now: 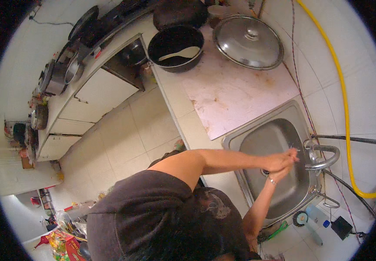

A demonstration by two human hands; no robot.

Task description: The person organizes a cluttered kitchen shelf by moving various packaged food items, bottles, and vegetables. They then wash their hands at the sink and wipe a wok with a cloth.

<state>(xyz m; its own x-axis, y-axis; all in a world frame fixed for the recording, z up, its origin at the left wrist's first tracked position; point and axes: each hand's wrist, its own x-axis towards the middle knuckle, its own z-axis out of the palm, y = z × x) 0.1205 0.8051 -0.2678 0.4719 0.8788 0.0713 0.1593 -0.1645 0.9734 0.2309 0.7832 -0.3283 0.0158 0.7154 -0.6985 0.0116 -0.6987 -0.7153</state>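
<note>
My left hand (275, 161) and my right hand (283, 173) are pressed together, one over the other, above the basin of a stainless steel sink (262, 137). Their fingers overlap and blur, so how far each is closed is unclear; no object shows between them. A bracelet (272, 180) circles my right wrist. Just beyond the fingertips, a curved metal faucet (329, 160) comes off the wall side of the sink. Small bright streaks, perhaps water, show near the fingertips. The sink drain (265, 172) is partly hidden under my hands.
A stained pink board (236, 98) adjoins the sink. Beyond it stand a black pot (175, 67) with a pale spatula and a domed metal lid (249, 42). A yellow hose (344, 98) runs along the wall. A round brush (301, 218) and a bottle (316, 213) lie beside the sink.
</note>
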